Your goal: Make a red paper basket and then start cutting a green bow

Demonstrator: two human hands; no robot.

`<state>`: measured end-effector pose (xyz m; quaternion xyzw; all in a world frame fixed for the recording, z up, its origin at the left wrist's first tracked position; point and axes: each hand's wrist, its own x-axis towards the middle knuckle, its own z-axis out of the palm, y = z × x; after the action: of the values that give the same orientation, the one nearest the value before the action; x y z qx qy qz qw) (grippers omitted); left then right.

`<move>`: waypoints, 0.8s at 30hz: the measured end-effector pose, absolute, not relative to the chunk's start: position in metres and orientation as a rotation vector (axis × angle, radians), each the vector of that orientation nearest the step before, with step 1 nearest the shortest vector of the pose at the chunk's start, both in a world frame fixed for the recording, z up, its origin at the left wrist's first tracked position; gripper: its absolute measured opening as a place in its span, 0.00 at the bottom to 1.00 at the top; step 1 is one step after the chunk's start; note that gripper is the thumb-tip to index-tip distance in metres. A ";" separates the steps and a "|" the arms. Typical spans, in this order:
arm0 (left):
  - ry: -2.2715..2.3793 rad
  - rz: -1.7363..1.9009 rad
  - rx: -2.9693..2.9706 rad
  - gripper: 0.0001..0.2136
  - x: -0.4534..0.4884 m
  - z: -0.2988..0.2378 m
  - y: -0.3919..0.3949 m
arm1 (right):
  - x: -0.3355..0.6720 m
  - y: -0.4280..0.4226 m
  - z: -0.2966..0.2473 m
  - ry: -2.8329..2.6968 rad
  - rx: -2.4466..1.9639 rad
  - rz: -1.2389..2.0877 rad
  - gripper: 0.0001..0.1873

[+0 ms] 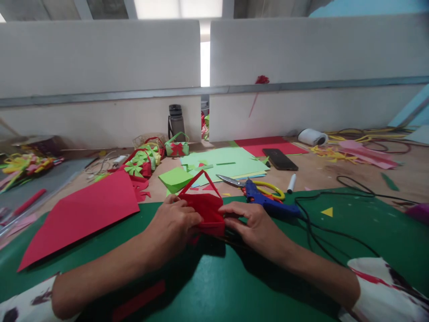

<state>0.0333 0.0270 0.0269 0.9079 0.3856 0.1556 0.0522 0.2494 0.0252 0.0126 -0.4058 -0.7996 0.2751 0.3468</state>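
Observation:
A small red paper basket (pixel 212 229) with a folded strip handle is held just above the green cutting mat (pixel 214 286). My left hand (pixel 177 223) grips its left side, fingers curled over the front edge. On the other side, my right hand (pixel 253 228) pinches the basket's right wall between thumb and fingers. The basket's open top faces me, and its handle rises to a point at the back. Just behind my right hand lie a blue hot glue gun (pixel 268 201) and scissors (pixel 273 190) with yellow handles.
A large red paper sheet (pixel 90 210) lies at the left. Light green sheets (pixel 231 158), a black phone (pixel 279 159) and a white marker (pixel 291 183) lie farther back. Finished paper baskets (pixel 177 147) stand near a dark bottle (pixel 176 120). A black cord (pixel 330 193) crosses the mat's right side.

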 end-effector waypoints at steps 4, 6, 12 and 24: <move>1.228 0.432 2.693 0.07 0.035 0.036 0.024 | 0.251 0.022 0.014 -2.040 -1.114 0.612 0.08; 1.206 0.436 2.607 0.09 0.034 0.042 0.024 | 0.251 0.021 0.015 -1.990 -1.173 0.595 0.06; 1.155 0.473 2.477 0.13 0.033 0.045 0.027 | 0.250 0.021 0.018 -1.861 -1.272 0.889 0.07; 1.129 0.527 2.418 0.12 0.037 0.044 0.026 | 0.244 0.022 0.015 -1.735 -1.298 1.199 0.04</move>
<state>0.0370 0.0265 0.0443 0.8693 0.4058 0.1895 0.2091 0.2438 0.0223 0.0147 -0.4953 -0.6623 0.4575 0.3267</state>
